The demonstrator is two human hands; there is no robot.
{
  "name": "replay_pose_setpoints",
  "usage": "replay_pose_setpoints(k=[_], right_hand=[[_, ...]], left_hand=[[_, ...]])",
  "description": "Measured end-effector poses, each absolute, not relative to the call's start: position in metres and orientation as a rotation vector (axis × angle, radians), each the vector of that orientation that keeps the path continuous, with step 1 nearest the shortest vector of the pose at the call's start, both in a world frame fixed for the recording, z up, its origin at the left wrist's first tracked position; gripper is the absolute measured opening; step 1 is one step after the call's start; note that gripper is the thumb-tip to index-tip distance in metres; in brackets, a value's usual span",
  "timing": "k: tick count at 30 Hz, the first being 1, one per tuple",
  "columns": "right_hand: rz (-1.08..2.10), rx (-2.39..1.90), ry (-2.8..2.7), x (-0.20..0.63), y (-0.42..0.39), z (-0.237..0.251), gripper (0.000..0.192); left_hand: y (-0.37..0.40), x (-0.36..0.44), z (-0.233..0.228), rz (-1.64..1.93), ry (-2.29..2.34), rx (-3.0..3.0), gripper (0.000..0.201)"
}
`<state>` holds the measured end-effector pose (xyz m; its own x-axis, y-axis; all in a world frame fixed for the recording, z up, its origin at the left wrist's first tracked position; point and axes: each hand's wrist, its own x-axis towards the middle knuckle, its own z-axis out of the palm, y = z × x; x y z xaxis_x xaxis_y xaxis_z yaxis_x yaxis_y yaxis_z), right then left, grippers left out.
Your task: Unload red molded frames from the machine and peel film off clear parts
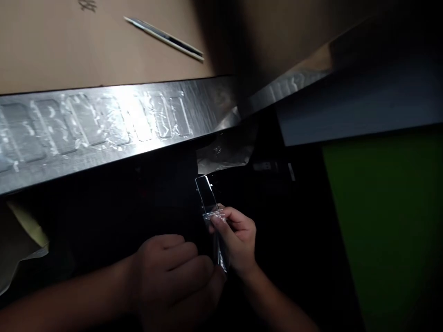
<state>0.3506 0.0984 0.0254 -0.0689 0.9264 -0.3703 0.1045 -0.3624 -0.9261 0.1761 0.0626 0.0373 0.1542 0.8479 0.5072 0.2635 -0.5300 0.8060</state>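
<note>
My right hand grips a small clear rectangular piece that sticks up out of a thin transparent wrapper. My left hand is curled beside it, fingertips touching the lower end of the wrapper. Both hands are below the table's front edge, in deep shadow. On the metal strip above them, several more clear rectangular pieces lie side by side in a row.
A brown cardboard sheet covers the table behind the strip, with a thin dark-and-pale stick on it. Crumpled clear film hangs under the strip. A green surface is at right, pale paper at far left.
</note>
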Motion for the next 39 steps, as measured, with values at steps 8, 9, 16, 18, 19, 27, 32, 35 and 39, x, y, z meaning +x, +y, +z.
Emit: replay_pose_setpoints(k=[8, 9, 16, 18, 19, 27, 32, 35, 39], right_hand=[[1.374, -1.564, -1.053, 0.363, 0.081, 0.031, 0.025], [1.371, -1.568, -1.034, 0.362, 0.08, 0.031, 0.026], [1.428, -1.42, -1.023, 0.353, 0.085, 0.029, 0.022], [1.436, -1.377, -1.06, 0.351, 0.088, 0.03, 0.023], [1.442, -1.369, -1.068, 0.35, 0.09, 0.03, 0.023], [1.448, -1.275, -1.108, 0.346, 0.096, 0.027, 0.02], [1.434, -1.27, -1.126, 0.345, 0.098, 0.028, 0.019], [1.443, -1.258, -1.126, 0.345, 0.098, 0.028, 0.018], [1.449, -1.239, -1.136, 0.343, 0.1, 0.029, 0.018]], left_hand=[[0.082, 0.185, 0.064, 1.308, 1.13, 1.68, 0.02], [0.082, 0.185, 0.065, 1.317, 1.135, 1.672, 0.021], [0.084, 0.176, 0.065, 1.287, 1.139, 1.641, 0.022], [0.084, 0.175, 0.065, 1.316, 1.175, 1.619, 0.023], [0.084, 0.175, 0.065, 1.325, 1.172, 1.625, 0.022], [0.082, 0.171, 0.068, 1.363, 1.148, 1.674, 0.02], [0.084, 0.172, 0.071, 1.367, 1.219, 1.646, 0.017], [0.087, 0.173, 0.072, 1.356, 1.237, 1.619, 0.019], [0.092, 0.169, 0.071, 1.372, 1.236, 1.643, 0.019]])
